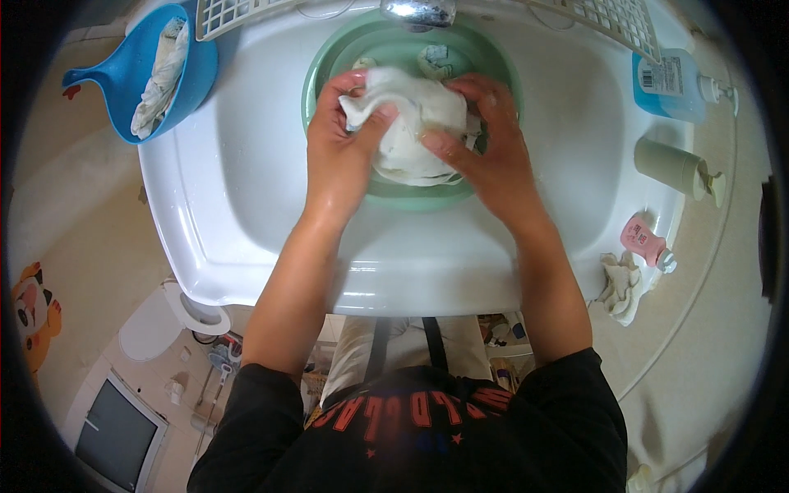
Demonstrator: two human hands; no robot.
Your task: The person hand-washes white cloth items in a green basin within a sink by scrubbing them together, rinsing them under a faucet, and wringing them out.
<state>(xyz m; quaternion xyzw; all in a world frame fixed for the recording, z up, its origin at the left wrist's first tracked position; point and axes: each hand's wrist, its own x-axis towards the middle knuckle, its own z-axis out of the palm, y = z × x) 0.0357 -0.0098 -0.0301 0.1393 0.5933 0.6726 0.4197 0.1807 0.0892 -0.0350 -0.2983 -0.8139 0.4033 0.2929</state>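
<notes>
A wet white cloth (pixel 403 156) is bunched up between both hands, over a light green basin (pixel 316 57) that stands in the white sink. My left hand (pixel 349 140) grips its left side, thumb on top and fingers curled round the edge. On the right side my right hand (pixel 489 131) holds the same cloth, its thumb pressed onto the front. Part of another pale piece of cloth with a dark pattern (pixel 436 62) shows in the basin beyond the hands. What lies under the white cloth is hidden.
A chrome tap (pixel 417 11) juts over the basin's far rim. At far left, a blue ladle-like scoop (pixel 197 90) holds a rolled white cloth (pixel 162 78). Along the right edge stand a blue soap bottle (pixel 667 82), a pale pump bottle (pixel 667 167), a pink bottle (pixel 641 237) and a crumpled rag (pixel 622 287).
</notes>
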